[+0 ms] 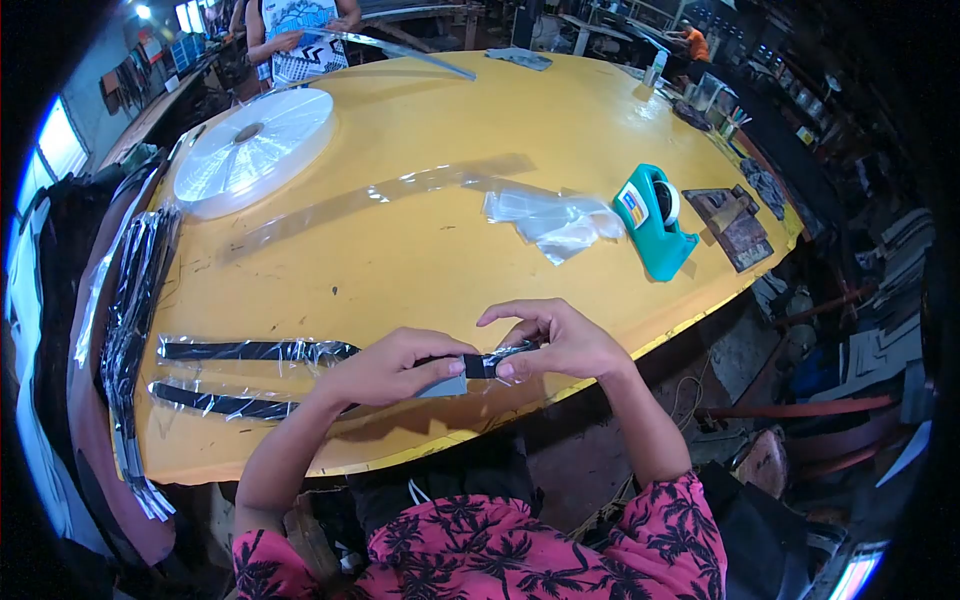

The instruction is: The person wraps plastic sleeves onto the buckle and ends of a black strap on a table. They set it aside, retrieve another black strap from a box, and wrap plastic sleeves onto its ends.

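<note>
Pink palm-print shirt (470, 560) up front, and the left hand (405, 365) and right hand (568, 342) pinch a black, plastic-wrapped piece (479, 367) between them by the edge of the yellow table (400, 270), presumably steadying it from both sides.

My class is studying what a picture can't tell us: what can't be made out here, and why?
All in the head view:
Ends of the held black piece: covered by the left hand and right hand.
Part of the lower wrapped strip: behind the left forearm.
The co-worker's head: cut off by the top edge.
Wording on the dispenser label: too small.
</note>
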`<state>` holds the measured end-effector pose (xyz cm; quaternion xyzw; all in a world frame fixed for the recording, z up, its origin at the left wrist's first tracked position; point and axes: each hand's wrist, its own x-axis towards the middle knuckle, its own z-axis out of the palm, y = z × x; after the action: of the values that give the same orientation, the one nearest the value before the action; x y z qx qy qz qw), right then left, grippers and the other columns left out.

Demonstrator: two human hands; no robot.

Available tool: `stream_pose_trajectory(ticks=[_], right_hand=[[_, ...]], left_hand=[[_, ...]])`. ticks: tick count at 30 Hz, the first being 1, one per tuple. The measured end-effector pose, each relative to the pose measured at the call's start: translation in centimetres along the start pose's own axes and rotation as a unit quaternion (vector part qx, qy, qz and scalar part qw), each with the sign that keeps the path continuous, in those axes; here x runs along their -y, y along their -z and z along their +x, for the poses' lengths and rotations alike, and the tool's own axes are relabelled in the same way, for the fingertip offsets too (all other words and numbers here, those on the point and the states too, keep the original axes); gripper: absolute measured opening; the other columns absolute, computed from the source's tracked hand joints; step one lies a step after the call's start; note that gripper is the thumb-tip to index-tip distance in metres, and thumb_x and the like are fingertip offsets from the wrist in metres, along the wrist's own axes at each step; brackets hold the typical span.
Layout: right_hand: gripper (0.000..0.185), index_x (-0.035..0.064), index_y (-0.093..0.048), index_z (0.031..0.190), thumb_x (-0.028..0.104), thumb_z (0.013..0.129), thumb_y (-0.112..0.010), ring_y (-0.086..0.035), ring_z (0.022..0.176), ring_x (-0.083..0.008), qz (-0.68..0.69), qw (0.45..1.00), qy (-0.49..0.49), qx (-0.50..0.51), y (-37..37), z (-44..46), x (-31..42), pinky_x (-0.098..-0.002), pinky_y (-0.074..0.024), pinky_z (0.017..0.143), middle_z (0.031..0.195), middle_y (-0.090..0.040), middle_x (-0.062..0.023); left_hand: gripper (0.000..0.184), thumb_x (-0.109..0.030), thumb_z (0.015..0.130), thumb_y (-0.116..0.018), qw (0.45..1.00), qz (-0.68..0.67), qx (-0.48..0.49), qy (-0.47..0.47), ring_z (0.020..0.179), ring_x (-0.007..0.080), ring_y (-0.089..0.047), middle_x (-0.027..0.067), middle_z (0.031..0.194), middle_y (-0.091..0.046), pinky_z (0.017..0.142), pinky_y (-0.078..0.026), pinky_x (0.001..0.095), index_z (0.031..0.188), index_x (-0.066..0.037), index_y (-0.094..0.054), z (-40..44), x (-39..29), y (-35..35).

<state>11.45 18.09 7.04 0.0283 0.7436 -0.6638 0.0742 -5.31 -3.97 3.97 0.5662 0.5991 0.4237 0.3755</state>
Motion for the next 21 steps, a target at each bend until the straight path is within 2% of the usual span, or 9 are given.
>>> stream_pose_trajectory(ticks=[2,4,5,7,10,14,16,20,21], right_hand=[[0.057,0.0018,-0.059,0.135,0.006,0.083,-0.082,-0.069,0.085,-0.0089,0.011,1.000,-0.023,-0.005,-0.2,0.0,0.2,-0.0277,-0.0508,0.085,0.093,-0.077,-0.0110],[0.057,0.0018,-0.058,0.135,0.006,0.083,-0.082,-0.070,0.085,-0.0100,0.034,0.999,-0.039,-0.011,-0.3,0.1,-0.1,-0.0289,-0.0518,0.085,0.093,-0.077,-0.0112],[0.057,0.0018,-0.058,0.135,0.006,0.083,-0.082,-0.070,0.085,-0.0100,0.034,0.999,-0.039,-0.012,-0.3,0.2,-0.3,-0.0289,-0.0518,0.085,0.093,-0.077,-0.0112],[0.060,0.0012,-0.057,0.137,0.007,0.083,-0.082,-0.070,0.086,-0.0115,-0.013,1.000,-0.004,-0.003,-0.4,0.5,-0.9,-0.0301,-0.0528,0.085,0.094,-0.076,-0.0113],[0.062,0.0004,-0.055,0.138,0.007,0.083,-0.083,-0.070,0.088,-0.0125,-0.004,1.000,0.030,-0.002,-0.8,0.7,-1.2,-0.0309,-0.0533,0.084,0.095,-0.076,-0.0116],[0.065,-0.0002,-0.054,0.140,0.008,0.083,-0.083,-0.070,0.089,-0.0129,0.017,1.000,0.017,-0.016,-1.1,0.9,-0.6,-0.0304,-0.0532,0.085,0.095,-0.076,-0.0119],[0.066,0.0008,-0.054,0.140,0.009,0.082,-0.084,-0.071,0.088,-0.0131,0.024,0.999,0.011,-0.025,-1.0,1.2,-1.3,-0.0297,-0.0533,0.084,0.094,-0.076,-0.0110],[0.067,0.0025,-0.055,0.141,0.010,0.082,-0.085,-0.069,0.084,-0.0114,0.007,0.999,0.032,0.001,-1.5,1.4,-0.9,-0.0276,-0.0530,0.077,0.091,-0.076,-0.0095],[0.067,0.0030,-0.055,0.141,0.011,0.082,-0.085,-0.068,0.081,-0.0102,0.017,1.000,0.007,0.005,-1.5,1.3,-0.7,-0.0267,-0.0522,0.074,0.090,-0.075,-0.0088]], left_hand=[[0.038,-0.030,0.103,-0.062,0.999,0.038,-0.008,-0.031,0.090,0.0140,-0.064,0.0078,0.095,-0.072,0.084,-0.051,0.0323,0.129,-0.002,-0.065,0.0,-0.4,-0.4],[0.044,-0.030,0.103,-0.062,0.999,0.029,-0.007,0.032,0.085,0.0153,-0.062,0.0092,0.090,-0.070,0.081,-0.050,0.0329,0.139,-0.005,-0.057,-0.2,-1.7,-0.6],[0.044,-0.030,0.103,-0.062,0.999,0.029,-0.007,0.032,0.085,0.0153,-0.062,0.0092,0.090,-0.070,0.081,-0.050,0.0329,0.139,-0.005,-0.057,-0.2,-1.7,-0.9],[0.053,-0.030,0.103,-0.063,0.997,-0.057,-0.047,0.018,0.080,0.0174,-0.060,0.0095,0.085,-0.068,0.079,-0.047,0.0333,0.147,-0.007,-0.045,-0.3,-1.7,-1.3],[0.057,-0.028,0.102,-0.064,0.999,-0.031,-0.031,0.014,0.078,0.0165,-0.058,0.0086,0.082,-0.066,0.078,-0.046,0.0318,0.150,-0.009,-0.039,-0.2,-1.6,-1.2],[0.058,-0.026,0.102,-0.064,1.000,0.015,-0.018,0.017,0.077,0.0160,-0.057,0.0086,0.079,-0.063,0.077,-0.045,0.0314,0.151,-0.009,-0.037,-0.1,-2.0,-0.9],[0.060,-0.014,0.099,-0.068,0.999,0.008,-0.027,0.043,0.091,0.0109,-0.064,0.0110,0.130,-0.061,0.084,-0.050,0.0303,0.149,-0.005,-0.037,-0.1,-2.0,-0.9],[0.057,-0.013,0.101,-0.064,0.998,-0.013,-0.018,0.061,0.091,0.0122,-0.065,0.0125,0.132,-0.060,0.085,-0.051,0.0322,0.150,-0.005,-0.036,0.0,-1.6,-1.1],[0.056,-0.012,0.102,-0.062,0.998,0.001,-0.035,0.043,0.090,0.0150,-0.066,0.0132,0.127,-0.062,0.084,-0.051,0.0333,0.150,-0.005,-0.035,0.0,-1.1,-1.5]])
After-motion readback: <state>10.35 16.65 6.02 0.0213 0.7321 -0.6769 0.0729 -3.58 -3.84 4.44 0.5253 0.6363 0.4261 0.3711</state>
